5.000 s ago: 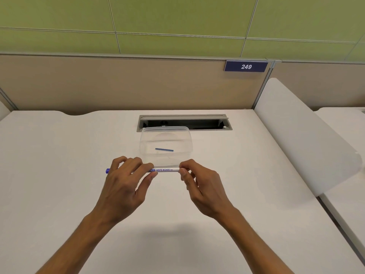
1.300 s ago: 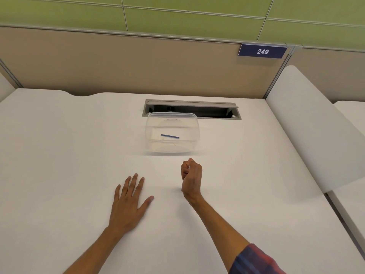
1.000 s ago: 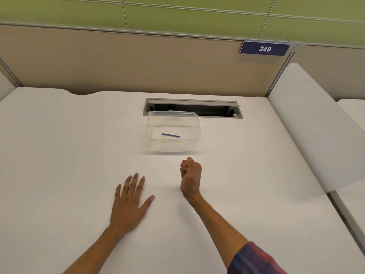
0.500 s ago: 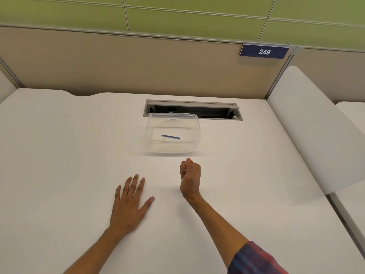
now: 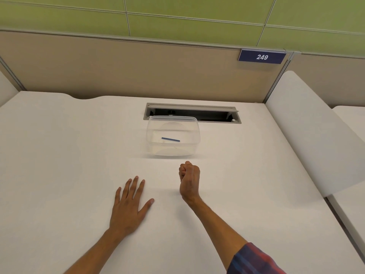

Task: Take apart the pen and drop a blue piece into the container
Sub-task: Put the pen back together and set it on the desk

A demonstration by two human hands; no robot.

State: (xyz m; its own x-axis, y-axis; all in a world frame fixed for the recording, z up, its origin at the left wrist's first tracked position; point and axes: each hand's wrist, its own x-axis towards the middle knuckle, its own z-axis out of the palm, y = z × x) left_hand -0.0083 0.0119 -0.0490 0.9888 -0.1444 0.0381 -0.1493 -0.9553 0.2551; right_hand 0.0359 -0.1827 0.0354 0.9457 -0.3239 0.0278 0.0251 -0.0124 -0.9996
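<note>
A clear plastic container (image 5: 152, 135) stands on the white desk (image 5: 59, 155), just in front of the cable slot. One thin blue piece (image 5: 170, 139) lies flat on its bottom. My left hand (image 5: 129, 206) rests palm down on the desk, fingers spread, holding nothing. My right hand (image 5: 189, 179) is a closed fist standing on its edge, a short way in front of the container. Nothing shows inside the fist. No pen is in view.
An open grey cable slot (image 5: 192, 113) sits behind the container. A beige partition with a blue "249" sign (image 5: 262, 56) closes the back. A white rounded divider panel (image 5: 308, 131) slopes along the right side of the desk.
Five seconds ago both hands held the whiteboard pen in front of the container; the pen is gone from view. Over the last second the hands have stayed put; only the view shifted slightly.
</note>
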